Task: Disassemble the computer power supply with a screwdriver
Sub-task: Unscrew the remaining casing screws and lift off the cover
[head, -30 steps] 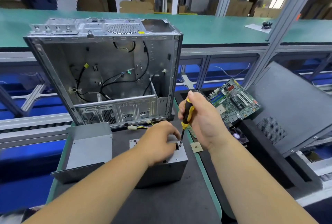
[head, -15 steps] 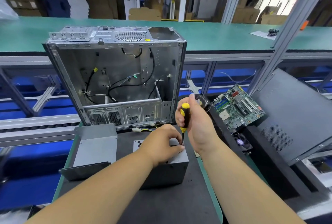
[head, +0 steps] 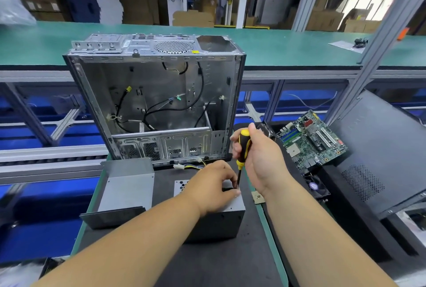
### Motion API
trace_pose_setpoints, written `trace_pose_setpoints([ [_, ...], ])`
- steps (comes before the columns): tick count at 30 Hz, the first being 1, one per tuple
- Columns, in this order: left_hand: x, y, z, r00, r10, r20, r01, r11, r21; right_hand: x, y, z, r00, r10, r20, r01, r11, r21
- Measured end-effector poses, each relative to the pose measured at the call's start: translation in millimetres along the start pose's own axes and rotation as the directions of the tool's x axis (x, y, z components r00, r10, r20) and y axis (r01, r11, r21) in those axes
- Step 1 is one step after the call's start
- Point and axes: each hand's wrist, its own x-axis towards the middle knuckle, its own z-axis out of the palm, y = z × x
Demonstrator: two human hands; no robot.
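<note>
Warehouse line, dark mat on green-edged table (head: 274, 247). Landmark: power supply (head: 221, 222), a grey box at mat centre. Left of it, a loose metal cover (head: 126, 192). Behind it, open PC case (head: 156, 102), likely its source. Left hand (head: 212, 188) presses down on top, grip curled over the box, likely steadying it. Right hand (head: 258, 160) above its right corner, grip clamped on screwdriver (head: 242, 155), held upright, tip down at a top screw. Right of it: motherboard (head: 311, 139).

- Screwdriver (head: 242, 151) has been brought from a tilt to near upright, tip set at the supply's (head: 221, 217) top right corner.
- Right hand (head: 259, 160) was raised slightly on the handle.
- Left hand (head: 213, 188) shifted little.
</note>
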Motion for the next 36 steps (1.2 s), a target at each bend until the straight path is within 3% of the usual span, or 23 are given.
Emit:
trace_pose_setpoints([
  [7,1,-1,1,1.0,0.014,-0.001,-0.014,1.0,-0.007,-2,4,5,0.995,-0.011,0.095,0.011,1.0,0.006],
  [16,-3,-1,-3,0.999,0.031,0.035,-0.032,0.999,0.003,-2,-7,-8,0.998,-0.033,0.047,0.037,0.994,-0.1],
  [21,-4,1,-5,0.999,0.021,0.049,-0.02,0.999,-0.025,-2,-5,-2,1.0,0.03,0.001,-0.03,0.993,0.116],
  [25,-4,1,-5,0.999,0.024,0.046,-0.023,0.999,-0.027,-3,-1,4,0.998,-0.001,0.058,-0.007,0.991,0.136],
  [29,-4,1,-5,0.999,0.027,0.044,-0.025,0.998,-0.05,-6,1,0,0.99,-0.04,0.132,0.037,0.999,0.025],
  [36,-6,1,-5,0.999,0.019,0.046,-0.017,0.999,-0.044,-6,-7,-8,0.996,-0.037,0.082,0.042,0.997,-0.059],
])
